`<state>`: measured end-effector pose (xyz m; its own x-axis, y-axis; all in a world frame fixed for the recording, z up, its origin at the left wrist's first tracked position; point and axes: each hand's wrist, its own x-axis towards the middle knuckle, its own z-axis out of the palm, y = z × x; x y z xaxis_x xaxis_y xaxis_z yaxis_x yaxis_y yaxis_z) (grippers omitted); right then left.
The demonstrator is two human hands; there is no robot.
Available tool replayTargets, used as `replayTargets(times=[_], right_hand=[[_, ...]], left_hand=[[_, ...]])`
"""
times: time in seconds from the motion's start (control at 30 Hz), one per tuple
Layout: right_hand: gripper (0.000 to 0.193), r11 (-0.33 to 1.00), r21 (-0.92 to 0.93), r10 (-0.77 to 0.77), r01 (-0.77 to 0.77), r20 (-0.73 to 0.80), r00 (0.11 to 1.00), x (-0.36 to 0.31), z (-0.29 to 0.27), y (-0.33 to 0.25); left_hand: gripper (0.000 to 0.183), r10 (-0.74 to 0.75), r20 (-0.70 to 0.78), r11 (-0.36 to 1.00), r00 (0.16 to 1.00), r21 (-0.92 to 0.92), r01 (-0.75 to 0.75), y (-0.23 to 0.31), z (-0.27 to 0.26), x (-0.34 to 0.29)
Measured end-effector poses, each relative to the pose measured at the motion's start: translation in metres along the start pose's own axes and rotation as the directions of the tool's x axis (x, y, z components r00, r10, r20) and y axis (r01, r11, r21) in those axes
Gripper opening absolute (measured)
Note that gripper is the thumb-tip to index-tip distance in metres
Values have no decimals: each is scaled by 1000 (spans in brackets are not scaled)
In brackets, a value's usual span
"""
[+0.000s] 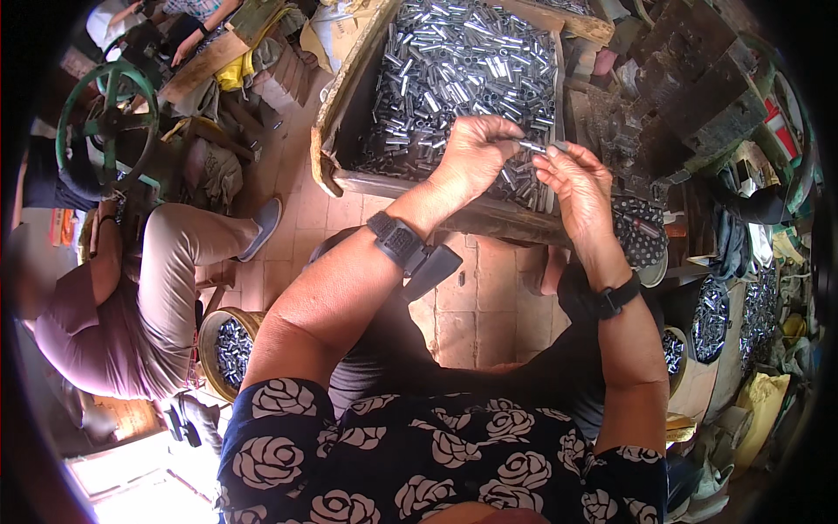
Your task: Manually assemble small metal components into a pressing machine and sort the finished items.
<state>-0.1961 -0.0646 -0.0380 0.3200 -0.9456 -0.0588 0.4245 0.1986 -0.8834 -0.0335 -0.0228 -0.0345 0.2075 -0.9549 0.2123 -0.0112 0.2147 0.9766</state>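
Cluttered workshop, tiled floor (476, 301), wooden tray (349, 105) heaped with metal tubes (463, 61). Left hand (471, 153) and right hand (576, 183) both pinching one small tube (534, 147) over it.

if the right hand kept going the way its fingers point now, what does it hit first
Probably the left hand: the right hand points up and leftward, fingertips at a small metal tube pinched between both hands. Past that lies the tray of metal tubes, though depth is unclear.
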Motion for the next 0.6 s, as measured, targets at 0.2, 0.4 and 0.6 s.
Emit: replayTargets(times=[0.2,0.4,0.6], right_hand=[[10,995,78,56,-56,5,998,-4,-3,0],[8,990,107,89,-95,59,994,-6,-3,-1],[9,985,94,129,-145,153,980,-2,-12,-10]], left_hand=[[13,16,32,992,999,128,-20,7,-1,-2],[13,134,86,968,987,200,-148,11,6,-5],[10,-47,132,996,990,-69,56,17,5,-6]])
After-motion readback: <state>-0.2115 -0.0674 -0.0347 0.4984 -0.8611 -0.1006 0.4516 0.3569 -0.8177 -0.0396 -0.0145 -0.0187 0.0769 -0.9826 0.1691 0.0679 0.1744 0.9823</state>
